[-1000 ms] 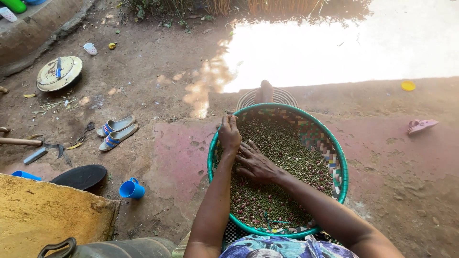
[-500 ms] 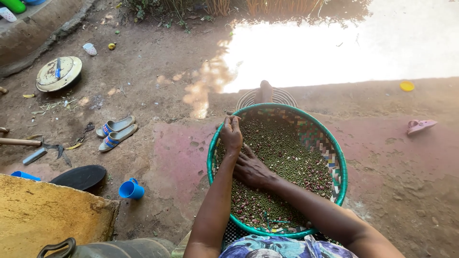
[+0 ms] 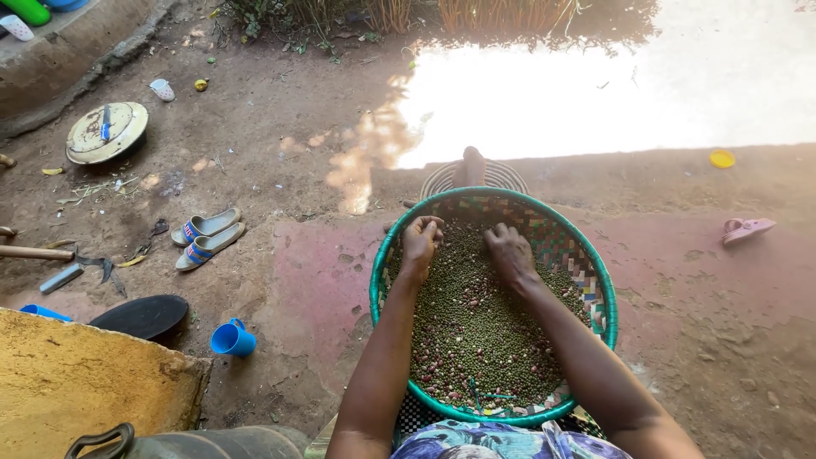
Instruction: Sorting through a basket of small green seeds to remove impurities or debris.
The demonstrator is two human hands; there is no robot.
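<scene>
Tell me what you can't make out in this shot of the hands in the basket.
- Left hand, head view: curled shut, so anything in its palm is hidden.
- Right hand: palm down on the beans, so the fingertips are hidden.
- Basket: near rim covered by cloth and arms.
- Pot: cut off by the bottom edge.
- Yard beyond: washed out by glare.

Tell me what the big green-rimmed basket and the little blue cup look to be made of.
Basket: apparently woven plastic strips, judging by the glossy checkered multicolour weave and green rim. Blue cup: likely moulded plastic, with smooth, uniform bright colour.
</scene>
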